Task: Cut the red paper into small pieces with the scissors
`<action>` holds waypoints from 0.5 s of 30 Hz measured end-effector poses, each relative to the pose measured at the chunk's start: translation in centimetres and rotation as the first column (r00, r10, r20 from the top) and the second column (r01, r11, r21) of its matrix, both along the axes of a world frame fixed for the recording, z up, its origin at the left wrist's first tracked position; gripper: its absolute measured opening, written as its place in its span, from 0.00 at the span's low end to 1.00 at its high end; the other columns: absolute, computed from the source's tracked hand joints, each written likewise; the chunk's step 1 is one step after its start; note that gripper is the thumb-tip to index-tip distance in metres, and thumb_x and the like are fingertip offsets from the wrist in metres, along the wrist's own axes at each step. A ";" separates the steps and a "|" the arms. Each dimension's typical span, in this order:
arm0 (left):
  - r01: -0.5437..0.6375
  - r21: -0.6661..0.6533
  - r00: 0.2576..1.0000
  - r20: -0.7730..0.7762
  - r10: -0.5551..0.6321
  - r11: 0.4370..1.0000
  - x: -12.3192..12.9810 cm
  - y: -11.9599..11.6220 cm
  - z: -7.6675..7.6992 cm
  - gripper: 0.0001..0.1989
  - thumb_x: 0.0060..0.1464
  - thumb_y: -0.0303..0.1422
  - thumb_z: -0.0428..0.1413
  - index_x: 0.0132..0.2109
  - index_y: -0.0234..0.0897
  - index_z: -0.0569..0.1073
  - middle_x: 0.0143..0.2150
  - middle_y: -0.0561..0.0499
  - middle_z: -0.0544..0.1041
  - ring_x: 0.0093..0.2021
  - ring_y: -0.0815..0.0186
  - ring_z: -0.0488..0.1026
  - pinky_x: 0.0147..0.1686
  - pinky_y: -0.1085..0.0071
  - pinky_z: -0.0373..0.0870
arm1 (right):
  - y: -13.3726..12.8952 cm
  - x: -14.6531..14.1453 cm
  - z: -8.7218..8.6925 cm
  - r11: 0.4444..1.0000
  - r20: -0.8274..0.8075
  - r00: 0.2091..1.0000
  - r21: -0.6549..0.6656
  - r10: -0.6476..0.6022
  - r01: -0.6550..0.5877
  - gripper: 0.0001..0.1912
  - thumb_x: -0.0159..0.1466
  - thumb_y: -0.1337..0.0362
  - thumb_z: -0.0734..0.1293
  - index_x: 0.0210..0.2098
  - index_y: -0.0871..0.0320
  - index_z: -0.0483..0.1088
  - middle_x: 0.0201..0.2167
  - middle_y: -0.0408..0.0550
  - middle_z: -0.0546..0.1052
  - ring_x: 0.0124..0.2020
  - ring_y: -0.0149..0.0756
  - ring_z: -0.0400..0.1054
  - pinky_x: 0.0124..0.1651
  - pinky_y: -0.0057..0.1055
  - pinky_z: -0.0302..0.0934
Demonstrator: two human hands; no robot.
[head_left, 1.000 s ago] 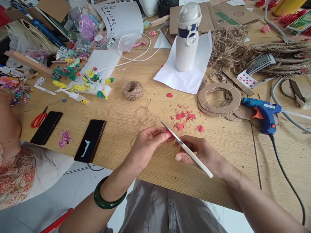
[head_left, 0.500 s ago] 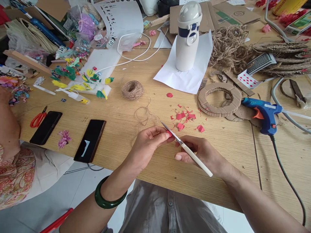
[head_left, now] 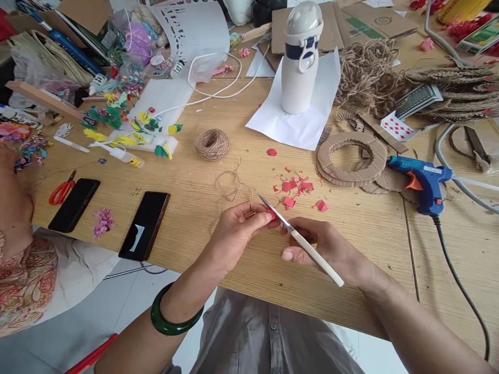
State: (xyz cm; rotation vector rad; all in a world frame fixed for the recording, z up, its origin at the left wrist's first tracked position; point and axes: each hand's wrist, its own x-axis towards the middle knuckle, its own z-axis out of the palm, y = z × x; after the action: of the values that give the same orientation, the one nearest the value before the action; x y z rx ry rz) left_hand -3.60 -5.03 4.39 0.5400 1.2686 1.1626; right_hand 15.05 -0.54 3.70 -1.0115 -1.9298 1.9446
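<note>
Near the table's front edge, my left hand (head_left: 242,228) pinches a small red piece of paper (head_left: 272,215) between thumb and fingers. My right hand (head_left: 325,246) is closed on a pair of scissors (head_left: 317,257) with a pale handle, seen nearly edge-on. Their metal blades lie at the red piece, tips pointing away to the upper left. How far the blades are apart I cannot tell. Just beyond my hands are several red paper scraps (head_left: 289,185) and thin trimmings. A small red disc (head_left: 272,152) rests farther back.
Twine ball (head_left: 212,144), loose strand toward my left hand. Two phones (head_left: 144,226) and orange-handled scissors (head_left: 60,192) at left, beside another person's arm (head_left: 15,202). White bottle (head_left: 299,78) on paper behind. Cardboard ring (head_left: 325,161) and corded blue glue gun (head_left: 429,184) at right.
Hardly anything differs. The scissors' handle end has shifted very slightly down and right; my left hand stays on the red piece.
</note>
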 end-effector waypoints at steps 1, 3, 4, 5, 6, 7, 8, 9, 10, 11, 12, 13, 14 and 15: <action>0.001 -0.001 1.000 -0.002 -0.001 1.000 0.0 0.0 0.0 0.04 0.46 0.29 0.65 0.29 0.33 0.78 0.31 0.51 0.81 0.37 0.67 0.77 0.46 0.67 0.73 | 0.0 0.0 0.0 1.000 0.005 1.000 0.003 -0.004 0.004 0.19 0.58 0.50 0.73 0.32 0.59 0.66 0.25 0.38 0.61 0.28 0.30 0.54 0.29 0.29 0.49; 0.000 -0.004 1.000 -0.004 0.000 1.000 0.0 0.0 0.1 0.05 0.46 0.30 0.65 0.28 0.33 0.78 0.31 0.51 0.80 0.36 0.66 0.77 0.46 0.67 0.73 | 0.0 -0.1 -0.1 1.000 0.006 1.000 0.009 -0.009 0.009 0.20 0.58 0.49 0.73 0.35 0.59 0.68 0.26 0.39 0.62 0.28 0.31 0.55 0.29 0.29 0.50; 0.000 -0.005 1.000 -0.005 0.000 1.000 0.0 0.0 0.1 0.05 0.46 0.30 0.65 0.28 0.33 0.78 0.31 0.51 0.80 0.36 0.66 0.77 0.46 0.67 0.73 | 0.0 -0.1 -0.1 1.000 0.006 1.000 0.012 -0.010 0.010 0.20 0.58 0.49 0.73 0.37 0.59 0.69 0.26 0.39 0.63 0.28 0.31 0.56 0.29 0.29 0.50; -0.001 -0.004 1.000 -0.006 0.001 1.000 0.0 0.0 0.0 0.05 0.46 0.30 0.65 0.28 0.33 0.78 0.31 0.50 0.80 0.36 0.66 0.77 0.46 0.67 0.73 | 0.0 -0.1 -0.1 1.000 0.005 1.000 0.015 -0.012 0.012 0.21 0.58 0.48 0.72 0.38 0.60 0.70 0.27 0.40 0.64 0.28 0.31 0.56 0.29 0.29 0.51; 0.000 -0.002 1.000 -0.007 0.000 1.000 0.0 -0.1 0.0 0.05 0.46 0.30 0.65 0.28 0.33 0.78 0.31 0.50 0.80 0.36 0.66 0.77 0.46 0.66 0.73 | 0.0 -0.1 -0.1 1.000 0.006 1.000 0.015 -0.014 0.014 0.21 0.58 0.48 0.72 0.38 0.60 0.71 0.27 0.40 0.64 0.28 0.31 0.56 0.29 0.29 0.51; 0.002 0.000 1.000 -0.007 -0.002 1.000 0.0 -0.1 0.0 0.05 0.46 0.29 0.65 0.28 0.33 0.78 0.31 0.50 0.80 0.37 0.66 0.77 0.47 0.66 0.73 | 0.0 -0.1 -0.1 1.000 0.007 1.000 0.015 -0.015 0.015 0.21 0.58 0.48 0.72 0.39 0.60 0.71 0.27 0.40 0.64 0.28 0.31 0.56 0.29 0.29 0.50; 0.003 0.002 1.000 -0.007 -0.003 1.000 -0.1 -0.1 -0.1 0.05 0.46 0.29 0.65 0.29 0.33 0.78 0.31 0.50 0.80 0.37 0.66 0.77 0.47 0.66 0.73 | 0.0 -0.1 -0.1 1.000 0.010 1.000 0.014 -0.017 0.017 0.22 0.58 0.48 0.72 0.38 0.60 0.71 0.27 0.40 0.64 0.28 0.31 0.55 0.29 0.29 0.50; 0.005 0.003 1.000 -0.005 -0.005 1.000 -0.1 -0.1 -0.1 0.04 0.46 0.29 0.65 0.29 0.33 0.78 0.32 0.50 0.81 0.37 0.66 0.77 0.47 0.66 0.73 | 0.0 -0.1 -0.2 1.000 0.013 1.000 0.013 -0.019 0.019 0.22 0.57 0.48 0.72 0.38 0.60 0.71 0.26 0.40 0.64 0.28 0.31 0.55 0.28 0.29 0.50; 0.006 0.002 1.000 -0.003 -0.006 1.000 -0.1 -0.1 -0.1 0.04 0.46 0.29 0.65 0.29 0.33 0.78 0.32 0.50 0.81 0.37 0.66 0.77 0.47 0.66 0.73 | 0.0 -0.1 -0.2 1.000 0.015 1.000 0.011 -0.021 0.021 0.22 0.57 0.48 0.73 0.37 0.60 0.71 0.26 0.40 0.64 0.27 0.31 0.55 0.28 0.29 0.49; 0.006 -0.001 1.000 -0.002 -0.006 1.000 -0.1 -0.1 -0.2 0.05 0.46 0.29 0.65 0.29 0.33 0.78 0.32 0.50 0.81 0.37 0.66 0.77 0.47 0.66 0.73 | 0.0 -0.1 -0.2 1.000 0.015 1.000 0.012 -0.022 0.021 0.22 0.57 0.48 0.73 0.37 0.61 0.71 0.26 0.40 0.64 0.27 0.31 0.55 0.28 0.29 0.49; 0.004 -0.003 1.000 0.000 -0.004 1.000 -0.2 -0.1 -0.2 0.05 0.46 0.29 0.65 0.29 0.33 0.78 0.32 0.50 0.81 0.37 0.66 0.77 0.47 0.66 0.73 | -0.1 -0.1 -0.2 1.000 0.014 1.000 0.013 -0.021 0.021 0.21 0.57 0.48 0.73 0.37 0.61 0.71 0.26 0.40 0.64 0.27 0.30 0.54 0.28 0.29 0.49; 0.004 -0.005 1.000 0.001 -0.004 1.000 -0.2 -0.1 -0.2 0.05 0.46 0.29 0.65 0.29 0.33 0.78 0.32 0.50 0.81 0.37 0.66 0.77 0.47 0.66 0.73 | -0.1 -0.1 -0.2 1.000 0.012 1.000 0.014 -0.021 0.020 0.21 0.58 0.48 0.73 0.36 0.61 0.71 0.26 0.40 0.64 0.27 0.30 0.54 0.28 0.29 0.48; 0.004 -0.007 1.000 0.001 -0.004 1.000 -0.1 -0.1 -0.2 0.05 0.46 0.29 0.65 0.29 0.33 0.78 0.31 0.50 0.81 0.37 0.66 0.77 0.47 0.66 0.73 | -0.1 -0.1 -0.2 1.000 0.010 1.000 0.014 -0.019 0.019 0.21 0.58 0.49 0.73 0.36 0.61 0.71 0.26 0.40 0.63 0.27 0.30 0.54 0.27 0.29 0.48; 0.004 -0.008 1.000 0.002 -0.004 1.000 -0.1 -0.1 -0.2 0.05 0.46 0.29 0.65 0.29 0.33 0.78 0.31 0.50 0.81 0.37 0.66 0.77 0.47 0.66 0.73 | -0.1 -0.1 -0.2 1.000 0.009 1.000 0.015 -0.018 0.018 0.21 0.58 0.49 0.73 0.36 0.61 0.71 0.26 0.40 0.63 0.27 0.30 0.53 0.27 0.29 0.48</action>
State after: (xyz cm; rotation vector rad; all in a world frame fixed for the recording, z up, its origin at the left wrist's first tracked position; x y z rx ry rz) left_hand -3.73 -5.18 4.23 0.5355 1.2693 1.1542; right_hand 14.95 -0.61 3.46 -1.0318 -1.9302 1.9169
